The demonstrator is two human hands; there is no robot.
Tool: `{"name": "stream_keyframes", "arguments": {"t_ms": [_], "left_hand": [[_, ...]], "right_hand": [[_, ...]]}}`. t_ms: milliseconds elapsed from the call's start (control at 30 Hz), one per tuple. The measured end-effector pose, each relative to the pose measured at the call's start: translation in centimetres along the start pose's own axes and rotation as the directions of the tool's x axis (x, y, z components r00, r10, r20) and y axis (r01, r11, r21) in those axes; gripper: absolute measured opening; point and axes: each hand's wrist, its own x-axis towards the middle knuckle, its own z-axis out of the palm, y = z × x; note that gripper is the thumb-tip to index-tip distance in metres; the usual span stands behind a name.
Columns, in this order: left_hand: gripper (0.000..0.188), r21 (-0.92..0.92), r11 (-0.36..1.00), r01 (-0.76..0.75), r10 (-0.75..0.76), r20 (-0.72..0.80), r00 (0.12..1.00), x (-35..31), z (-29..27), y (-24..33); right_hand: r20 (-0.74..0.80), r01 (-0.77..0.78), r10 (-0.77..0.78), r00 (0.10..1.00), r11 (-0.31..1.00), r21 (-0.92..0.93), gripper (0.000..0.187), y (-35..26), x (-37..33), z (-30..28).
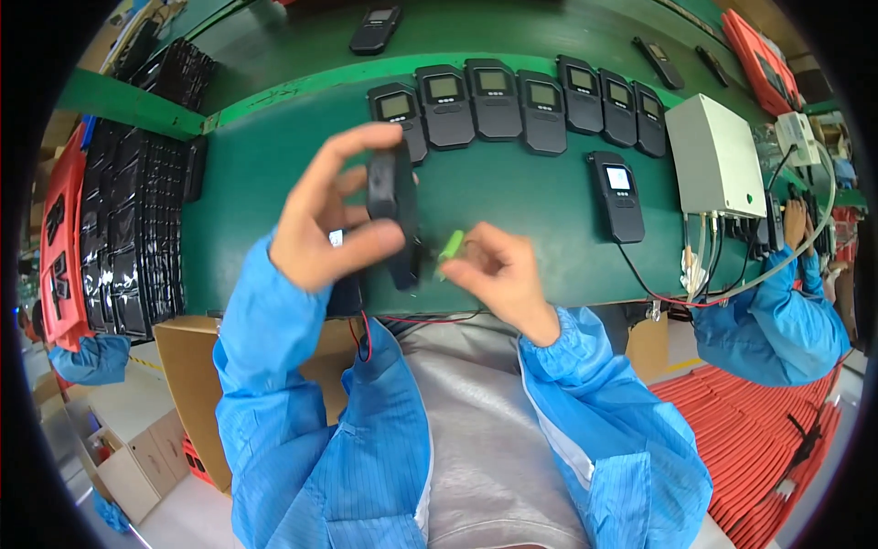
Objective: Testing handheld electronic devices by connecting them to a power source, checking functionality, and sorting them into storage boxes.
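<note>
1. Left hand point(311, 229) has the black device point(391, 188) gripped on edge above the green bench point(247, 197), fingers arched, thumb nearer me.
2. Right hand point(505, 274) pinches a blurry green bit point(453, 243) just beside it.
3. Both forearms slant inward.

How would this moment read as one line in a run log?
left hand: holds black device | right hand: pinches green piece | ahead: device row | to the right: lit device, white box

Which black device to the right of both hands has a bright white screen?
The black device in front of the row of devices, left of the pale box: its screen glows white; theirs look dull grey-green.
</note>
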Motion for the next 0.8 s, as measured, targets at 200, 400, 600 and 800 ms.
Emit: {"name": "stream_keyframes", "arguments": {"t_ms": [200,400,600,800], "left_hand": [[0.076,-0.064,0.998,-0.012,0.018,0.100,0.995,-1.9,1.3,-0.3],[0.075,-0.064,0.997,-0.043,0.045,0.021,0.999,-3.4,2.8,-1.2],[0.074,0.038,0.988,-0.147,0.151,-0.152,0.977,-6.0,5.5,-2.1],[0.080,0.150,0.980,-0.129,0.165,-0.255,0.953,-7.9,5.8,-2.8]], "right_hand": [[0.164,0.341,-0.308,0.937,0.909,-0.240,0.029,-0.8,0.2,-0.3],[0.362,0.554,-0.448,0.817,0.784,-0.280,0.045,-0.8,1.3,-0.8],[0.338,0.458,-0.332,0.881,0.781,-0.425,0.048,-2.5,-0.9,0.4],[0.499,0.540,-0.357,0.790,0.790,-0.290,0.037,-1.4,-0.4,0.9]]}}
